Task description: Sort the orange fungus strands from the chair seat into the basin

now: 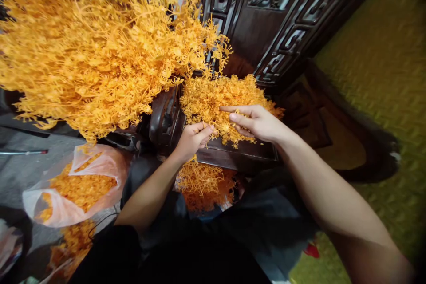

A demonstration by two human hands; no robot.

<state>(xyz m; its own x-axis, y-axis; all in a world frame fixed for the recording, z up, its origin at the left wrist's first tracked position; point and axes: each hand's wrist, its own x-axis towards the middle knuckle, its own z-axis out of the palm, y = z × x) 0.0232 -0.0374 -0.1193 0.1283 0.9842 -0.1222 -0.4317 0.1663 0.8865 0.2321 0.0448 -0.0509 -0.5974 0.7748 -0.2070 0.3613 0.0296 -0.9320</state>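
From the head view, your left hand (193, 138) is curled shut, its grip clamped on a few orange sprigs (213, 129) at the near edge of the small pile (219, 97). Your right hand (258, 122) reaches in from the right, fingers (233, 108) stretched out and loosely apart, thumb and forefinger pinching the same sprigs just right of the left hand. The small pile lies on a dark carved chair (239, 153). Left of that chair, a much larger heap (93, 49) of the same orange sprigs spreads wide. Below the chair's front edge, more sprigs (203, 188) sit in your lap. Further left of the chair, on the floor, an open plastic bag (75, 188) holds orange bits.
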